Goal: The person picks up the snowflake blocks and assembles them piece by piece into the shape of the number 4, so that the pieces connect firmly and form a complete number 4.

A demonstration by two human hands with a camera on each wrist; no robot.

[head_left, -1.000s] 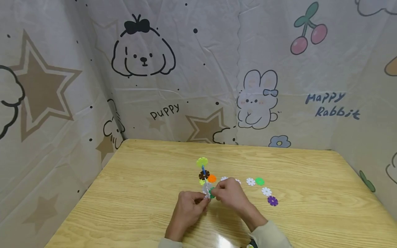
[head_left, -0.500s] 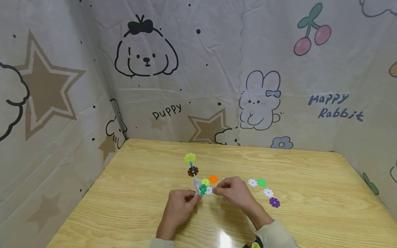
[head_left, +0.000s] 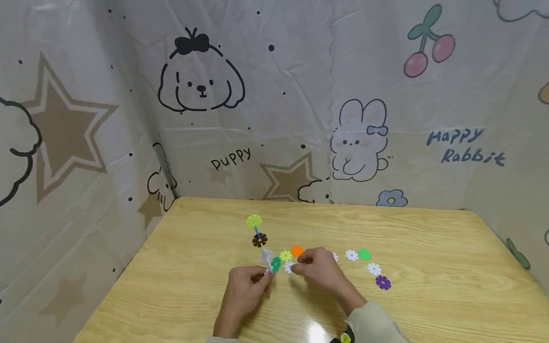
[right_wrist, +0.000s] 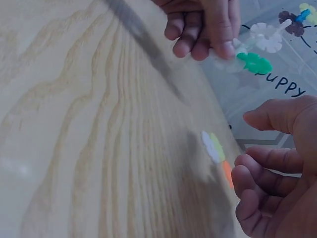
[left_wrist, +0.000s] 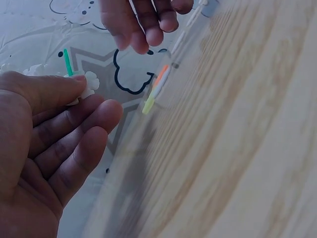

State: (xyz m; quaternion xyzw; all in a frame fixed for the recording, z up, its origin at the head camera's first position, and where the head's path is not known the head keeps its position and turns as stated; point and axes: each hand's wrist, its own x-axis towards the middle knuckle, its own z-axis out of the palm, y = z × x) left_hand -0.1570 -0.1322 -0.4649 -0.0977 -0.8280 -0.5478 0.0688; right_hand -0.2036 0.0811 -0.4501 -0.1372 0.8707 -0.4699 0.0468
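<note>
Disc chain (head_left: 258, 241) pinched in L hand (head_left: 244, 289), nr R hand (head_left: 320, 269).

Wood-grain table (head_left: 171, 286), pale cloth backdrop (head_left: 296, 28) (lightly creased), printed puppy (head_left: 201, 71), rabbit (head_left: 358, 147), pink cherries (head_left: 416, 65)

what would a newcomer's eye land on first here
Probably the big cartoon dog face on the back cloth, upper left in the head view. Next comes the colourful chain of discs pinched in the left grip, over the middle of the wooden table, then the other discs lying either side of the right grip.
</note>
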